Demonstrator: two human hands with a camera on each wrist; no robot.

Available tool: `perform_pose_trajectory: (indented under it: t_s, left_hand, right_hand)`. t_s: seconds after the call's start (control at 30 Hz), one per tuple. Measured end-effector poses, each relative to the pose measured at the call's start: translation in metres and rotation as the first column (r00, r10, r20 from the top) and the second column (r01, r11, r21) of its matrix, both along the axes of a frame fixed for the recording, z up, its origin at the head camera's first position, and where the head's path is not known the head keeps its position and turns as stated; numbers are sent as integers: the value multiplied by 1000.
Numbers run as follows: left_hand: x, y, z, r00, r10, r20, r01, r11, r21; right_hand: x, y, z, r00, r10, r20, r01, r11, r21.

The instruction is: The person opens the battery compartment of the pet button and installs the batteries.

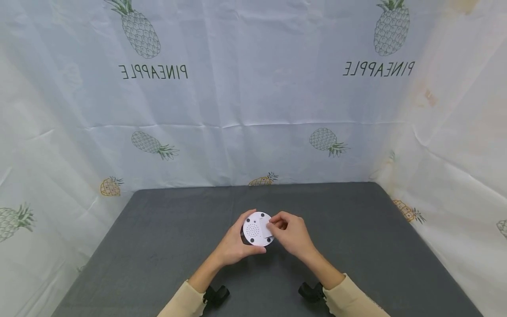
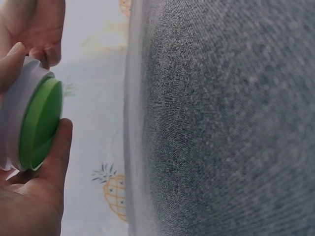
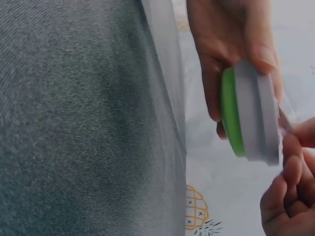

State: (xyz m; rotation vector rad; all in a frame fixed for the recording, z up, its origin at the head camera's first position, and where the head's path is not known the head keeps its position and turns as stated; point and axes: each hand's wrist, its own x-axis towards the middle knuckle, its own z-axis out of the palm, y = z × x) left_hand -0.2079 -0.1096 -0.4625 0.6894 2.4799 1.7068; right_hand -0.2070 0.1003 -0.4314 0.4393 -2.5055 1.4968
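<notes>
A round white sound button (image 1: 251,230) with a green domed top (image 2: 42,125) is held above the table, its white underside facing up. That underside carries small speaker holes and several dark round feet. My left hand (image 1: 231,248) grips the button by its rim, with the thumb at the near side and fingers around the far side. At the button's right part, my right hand (image 1: 296,235) pinches a battery cover (image 3: 284,120) between thumb and fingertips. The thin cover stands tilted out from the underside in the right wrist view. My right fingertips hide part of it in the head view.
A dark grey cloth covers the table (image 1: 178,229). Behind it hangs a white curtain (image 1: 245,88) printed with pineapples, which also runs along both sides. Black wrist mounts (image 1: 215,296) show near both cream sleeves (image 1: 184,301).
</notes>
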Motion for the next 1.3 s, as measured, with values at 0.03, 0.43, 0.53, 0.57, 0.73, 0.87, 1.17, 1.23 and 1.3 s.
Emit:
perform_pose_trajectory:
  t_s: [0.03, 0.43, 0.53, 0.57, 0.73, 0.87, 1.17, 1.23, 1.3]
  left_hand:
    - [0, 0, 0, 1000, 4, -1, -4, 1000, 0]
    - [0, 2, 1, 1000, -12, 0, 12, 999, 30]
    - [0, 2, 0, 1000, -16, 2, 16, 1000, 24]
    - [0, 2, 0, 1000, -16, 1, 16, 1000, 22]
    - [-2, 4, -1, 1000, -18, 3, 18, 1000, 15]
    - [-1, 6, 1, 1000, -26, 0, 26, 1000, 11]
    - [-1, 10, 5, 992, -125, -19, 124, 991, -53]
    - [0, 10, 4, 991, -132, -15, 130, 988, -80]
    - [0, 10, 3, 991, -132, -12, 131, 987, -97]
  right_hand:
    - [1, -1, 0, 1000, -9, -6, 9, 1000, 7]
    - [-8, 8, -14, 994, -11, 105, 18, 998, -62]
    - [-8, 8, -17, 992, -3, 124, 12, 997, -74]
    - [-8, 8, -17, 992, -2, 123, 11, 997, -76]
    - [-8, 11, -17, 991, 15, 136, -1, 995, -99]
    - [-10, 19, -14, 970, 103, 221, -76, 989, -127]
    - [-17, 35, -11, 825, 379, 418, -300, 922, -244]
    - [-18, 36, -13, 822, 389, 415, -306, 917, -255]
    - [-18, 37, -15, 826, 383, 412, -297, 919, -259]
